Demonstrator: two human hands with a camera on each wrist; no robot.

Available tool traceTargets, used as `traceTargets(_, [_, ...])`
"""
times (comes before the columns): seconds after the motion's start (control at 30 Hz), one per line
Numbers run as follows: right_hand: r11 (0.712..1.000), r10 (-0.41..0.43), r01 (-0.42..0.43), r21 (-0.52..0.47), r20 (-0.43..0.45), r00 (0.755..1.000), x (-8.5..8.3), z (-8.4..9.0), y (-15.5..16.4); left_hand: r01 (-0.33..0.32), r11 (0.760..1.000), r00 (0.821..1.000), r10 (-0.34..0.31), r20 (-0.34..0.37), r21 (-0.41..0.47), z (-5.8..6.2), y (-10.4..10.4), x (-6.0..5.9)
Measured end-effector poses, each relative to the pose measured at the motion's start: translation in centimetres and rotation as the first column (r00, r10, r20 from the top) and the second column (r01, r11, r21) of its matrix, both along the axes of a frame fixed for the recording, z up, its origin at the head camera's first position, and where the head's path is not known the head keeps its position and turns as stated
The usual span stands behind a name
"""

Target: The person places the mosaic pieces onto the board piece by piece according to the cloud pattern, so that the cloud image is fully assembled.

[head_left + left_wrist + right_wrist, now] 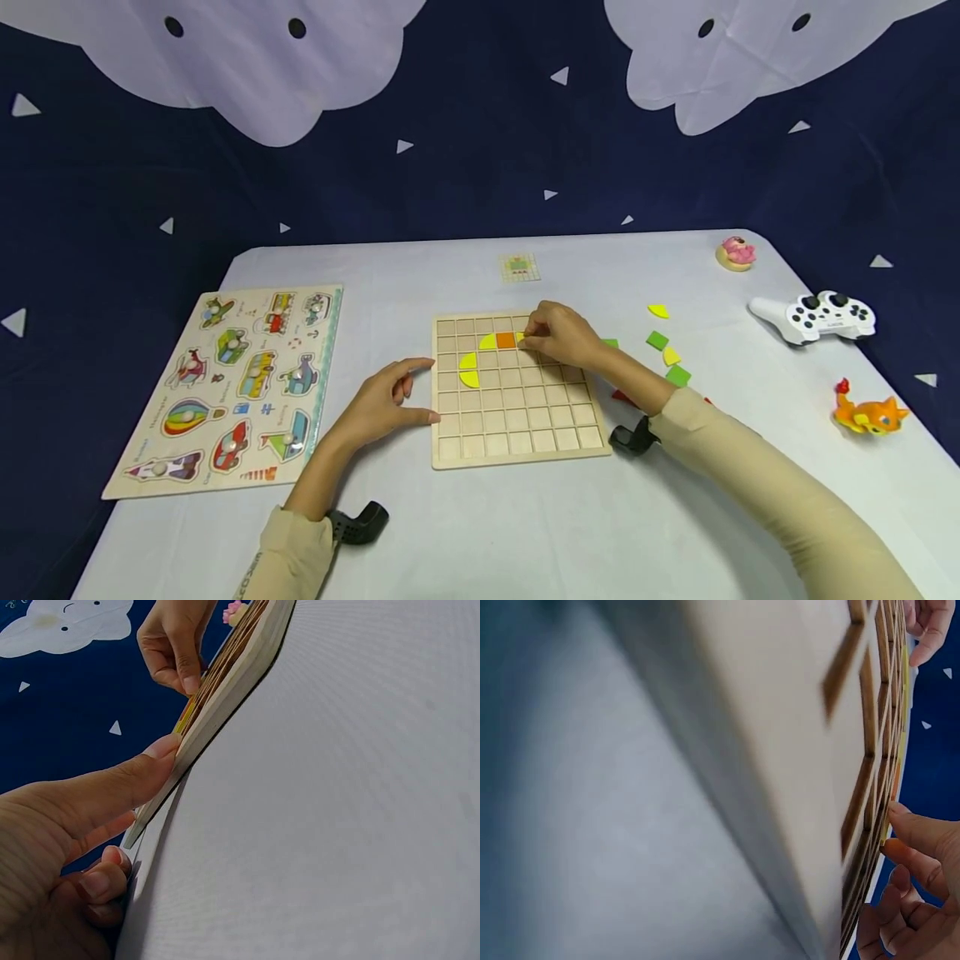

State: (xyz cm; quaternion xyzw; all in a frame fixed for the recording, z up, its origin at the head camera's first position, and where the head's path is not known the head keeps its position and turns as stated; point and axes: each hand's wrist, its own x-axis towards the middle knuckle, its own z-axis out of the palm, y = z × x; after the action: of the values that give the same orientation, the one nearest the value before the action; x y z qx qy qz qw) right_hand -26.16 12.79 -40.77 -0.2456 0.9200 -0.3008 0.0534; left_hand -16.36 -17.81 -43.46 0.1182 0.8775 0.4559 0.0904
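Fingers [534,332] of the right hand [564,337] curl down onto a yellow piece [520,337] in the second row of the wooden grid board [517,421], pinching it just beside an orange square [506,340]; the piece lies at about 12 o'clock on the board. At 9 o'clock from the orange square sits a yellow quarter-round [487,342], and two more yellow quarter-rounds [468,370] stack at 10 o'clock on the board. The left hand [382,400] rests on the tabletop [480,533] at the board's 9 o'clock edge, fingers straight and relaxed, thumb tip touching the wooden rim, holding nothing. Loose green and yellow pieces [667,350] lie at 3 o'clock from the board. A vehicle peg puzzle [240,379] lies well apart at 9 o'clock, a white game controller [816,317] and an orange toy [868,412] at 3 o'clock.
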Motion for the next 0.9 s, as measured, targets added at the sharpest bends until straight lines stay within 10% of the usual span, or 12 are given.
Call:
traceTargets(0.37, [0.991, 0.085, -0.066, 0.116, -0.168, 0.982, 0.0, 0.8, 1.3, -0.002, 1.000, 1.000, 0.002, -0.003, -0.003, -0.6, 0.0, 0.0])
traceTargets(0.9, [0.985, -0.141, 0.150, 0.085, -0.110, 0.984, 0.4, 2.4, 10.2, -0.002, 1.000, 1.000, 0.002, -0.008, 0.000, -0.1, 0.1, 0.0])
